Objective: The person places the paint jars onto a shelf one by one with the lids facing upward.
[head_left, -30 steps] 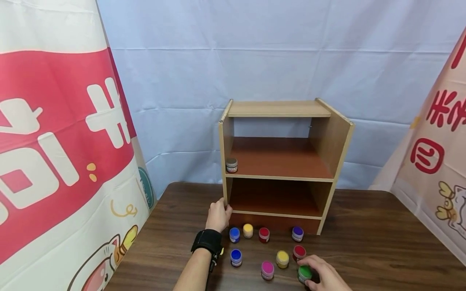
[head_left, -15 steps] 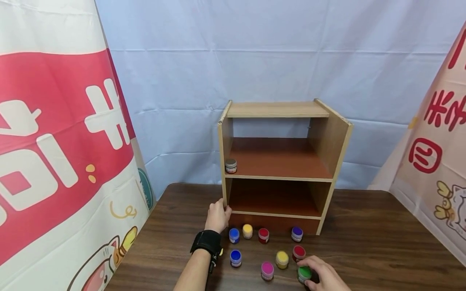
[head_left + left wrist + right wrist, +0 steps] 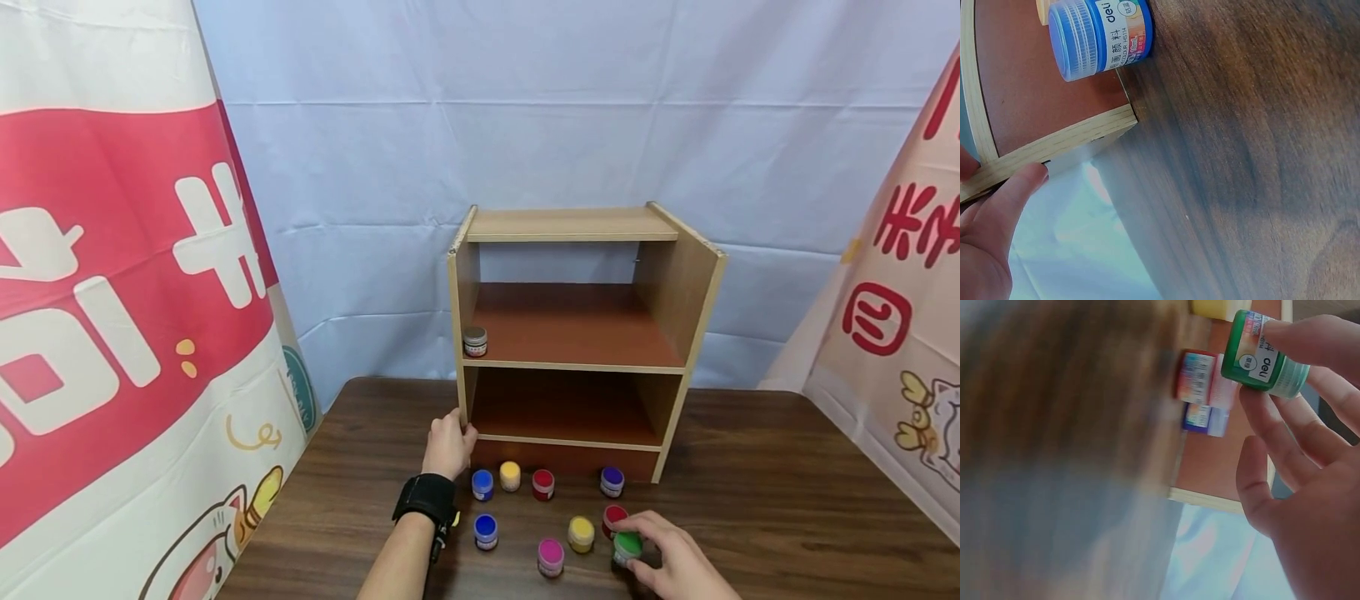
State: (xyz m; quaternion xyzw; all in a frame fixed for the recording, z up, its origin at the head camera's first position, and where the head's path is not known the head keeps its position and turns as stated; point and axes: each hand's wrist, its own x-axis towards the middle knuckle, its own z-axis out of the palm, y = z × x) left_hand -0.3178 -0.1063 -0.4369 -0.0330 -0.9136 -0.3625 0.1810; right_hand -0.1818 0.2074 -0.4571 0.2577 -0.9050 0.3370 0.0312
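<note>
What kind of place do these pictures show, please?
Probably a makeshift indoor filming corner: a creased pale-blue cloth backdrop hangs behind the dark-brown wood-grain table, a red-and-white printed cloth hangs at the image's left, and a light-brown open wooden shelf unit stands on the table.

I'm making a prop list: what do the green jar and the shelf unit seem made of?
Green jar: likely smooth plastic, since its ribbed cap looks translucent; whether clear or tinted, I can't tell. Shelf unit: probably laminated board, with pale grained edges around smooth reddish-brown panels.
</note>
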